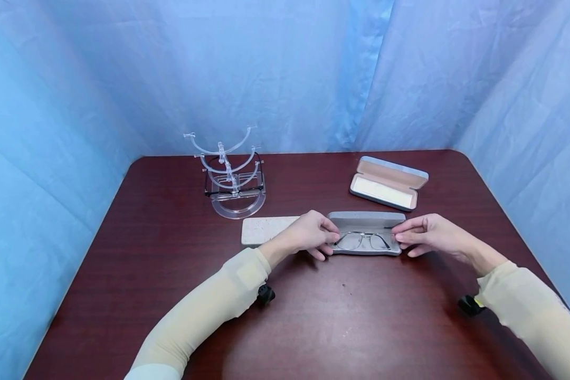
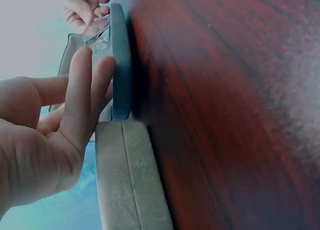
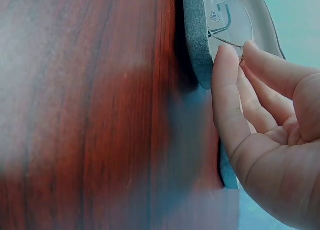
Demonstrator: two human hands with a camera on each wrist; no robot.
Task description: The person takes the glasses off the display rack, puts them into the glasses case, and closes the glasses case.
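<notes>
A pair of thin metal-framed eyeglasses (image 1: 362,241) lies at an open grey glasses case (image 1: 367,252), its lid raised at the back. My left hand (image 1: 314,235) pinches the left end of the frame. In the left wrist view its fingertips (image 2: 81,57) are right at the eyeglasses, above the case rim. At the opposite end, my right hand (image 1: 425,235) holds the frame's corner between thumb and finger. The right wrist view shows that pinch closely, with one clear lens (image 3: 232,20) beside the fingers. A temple (image 1: 385,242) shows behind the lenses.
Left of the grey case lies a closed speckled beige case (image 1: 265,230), partly behind my left wrist. Another open case (image 1: 390,186) with a white cloth inside stands back right. At the back left is a clear tiered display stand (image 1: 237,213), black-framed glasses (image 1: 208,194) on its lower tier.
</notes>
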